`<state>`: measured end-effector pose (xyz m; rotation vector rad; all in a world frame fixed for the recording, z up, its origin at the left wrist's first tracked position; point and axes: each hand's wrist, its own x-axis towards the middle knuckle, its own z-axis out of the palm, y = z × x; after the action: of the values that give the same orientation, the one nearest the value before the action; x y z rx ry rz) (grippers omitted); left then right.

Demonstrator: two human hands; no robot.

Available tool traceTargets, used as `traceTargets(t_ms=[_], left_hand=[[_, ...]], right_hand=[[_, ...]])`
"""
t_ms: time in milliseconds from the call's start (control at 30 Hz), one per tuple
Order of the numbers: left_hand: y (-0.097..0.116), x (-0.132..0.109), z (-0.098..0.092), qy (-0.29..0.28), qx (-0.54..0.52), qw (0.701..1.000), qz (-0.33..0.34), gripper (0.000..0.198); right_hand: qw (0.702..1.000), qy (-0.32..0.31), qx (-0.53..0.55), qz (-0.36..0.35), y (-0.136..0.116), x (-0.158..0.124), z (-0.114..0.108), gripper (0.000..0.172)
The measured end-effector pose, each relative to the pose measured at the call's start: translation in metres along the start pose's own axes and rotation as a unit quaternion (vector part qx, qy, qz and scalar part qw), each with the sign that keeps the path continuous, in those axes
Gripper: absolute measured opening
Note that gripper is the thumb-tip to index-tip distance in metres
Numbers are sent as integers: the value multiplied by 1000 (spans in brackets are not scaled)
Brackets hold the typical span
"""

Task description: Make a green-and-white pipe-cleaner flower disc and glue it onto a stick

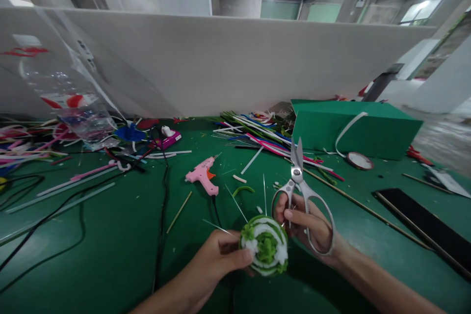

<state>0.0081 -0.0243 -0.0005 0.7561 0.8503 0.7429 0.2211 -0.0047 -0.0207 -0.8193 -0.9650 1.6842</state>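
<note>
My left hand (217,260) pinches the rim of a round green and white fuzzy coil (265,245), made of wound pipe cleaners, held above the green table near the front edge. Thin wires stick out of the coil upward and to the left. My right hand (312,230) is closed through the handles of silver scissors (300,181). The scissor blades point up and away, shut, just right of the coil. A pink glue gun (203,176) lies on the table beyond my left hand, its black cord running toward me.
A heap of coloured pipe cleaners (257,135) lies at the back centre, more at far left (22,144). A green box (353,127) stands back right with a tape roll (358,160). A clear plastic bottle (73,103), black cables (73,201) and long sticks (368,211) cross the green table (110,255).
</note>
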Motion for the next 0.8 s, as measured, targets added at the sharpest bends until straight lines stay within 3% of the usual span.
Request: traceTargets(t_ms=[233, 433, 800], left_hand=[[-8, 1, -8, 81, -9, 997, 3, 20], [-5, 1, -6, 62, -43, 997, -1, 17], [-6, 3, -13, 78, -109, 991, 3, 20]], right_hand=[[999, 40, 36, 8, -4, 3, -3, 21], [994, 94, 52, 18, -9, 5, -2, 25], [988, 123, 86, -26, -12, 7, -6, 21]])
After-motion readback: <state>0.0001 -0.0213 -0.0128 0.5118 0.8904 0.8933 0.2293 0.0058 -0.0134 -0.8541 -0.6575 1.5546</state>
